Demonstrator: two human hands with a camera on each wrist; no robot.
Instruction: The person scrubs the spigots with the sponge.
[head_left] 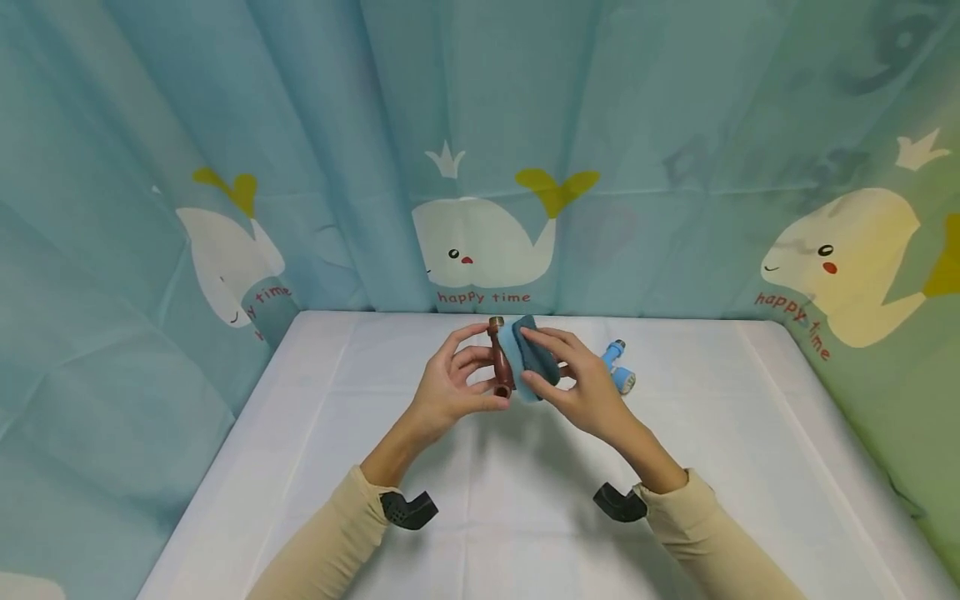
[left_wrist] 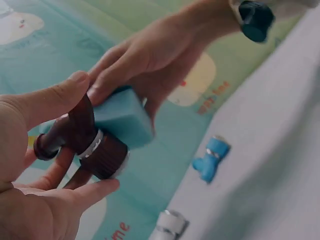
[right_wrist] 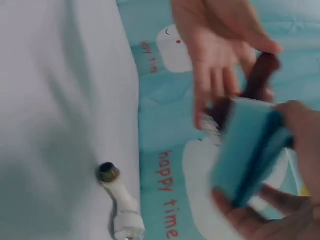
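Observation:
My left hand (head_left: 446, 387) holds a dark brown tap (head_left: 501, 358) between thumb and fingers, above the table. The tap has a brass-coloured end at the top in the head view; the left wrist view shows its ribbed knob and silver ring. My right hand (head_left: 588, 387) grips a sponge (left_wrist: 122, 117), light blue with a darker blue-green layer, between thumb and fingertips. The sponge's light face is against or very close to the tap's side; whether they touch is hard to tell.
On the white table (head_left: 360, 467) a light blue tap (head_left: 618, 367) lies beyond my right hand. A white tap (right_wrist: 125, 207) with a brass-coloured end lies near the table's edge. A blue curtain (head_left: 637, 125) with whale prints hangs behind the table.

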